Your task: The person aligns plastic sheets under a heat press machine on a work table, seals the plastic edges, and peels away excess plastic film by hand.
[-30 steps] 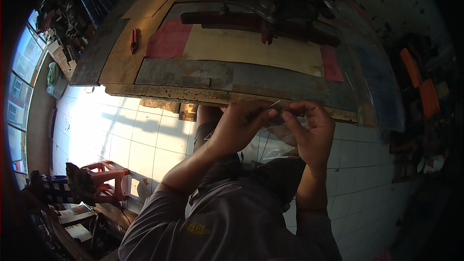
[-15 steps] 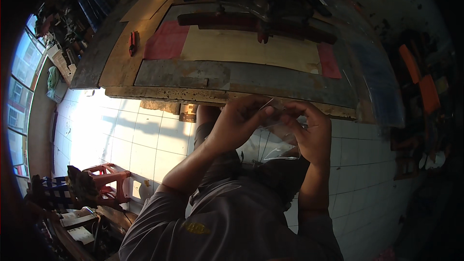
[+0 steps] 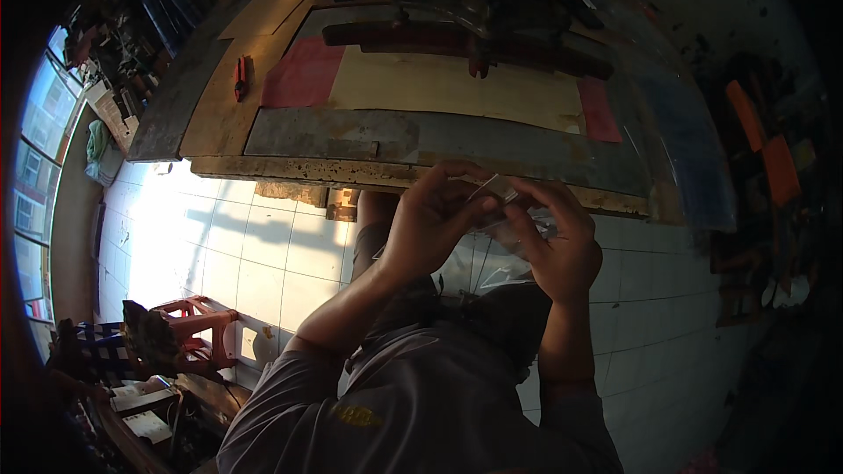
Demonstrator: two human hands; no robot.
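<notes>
Both hands meet at the bench's front edge around a clear plastic sheet [image 3: 505, 274], which hangs in shiny folds over my lap. My left hand [image 3: 432, 218] pinches its upper part between thumb and fingers. From the other side my right hand [image 3: 555, 241] grips the same plastic, thumb against curled fingers. A small pale flap [image 3: 497, 186] of the plastic stands up between the fingertips. Just beyond the hands, a cream panel with pink ends [image 3: 439, 83] lies on the grey bench plate [image 3: 334, 133].
A dark machine bar [image 3: 395, 38] spans the cream panel. Red-handled pliers [image 3: 241, 79] lie on the wooden board at left. Clear bluish sheeting [image 3: 689, 149] drapes over the bench's right side, with orange pieces [image 3: 777, 167] beyond. A red stool [image 3: 200, 325] stands on the tiled floor at lower left.
The pale flap has risen into view between the fingertips. My right hand has shifted slightly left, and the hanging plastic has moved with it.
</notes>
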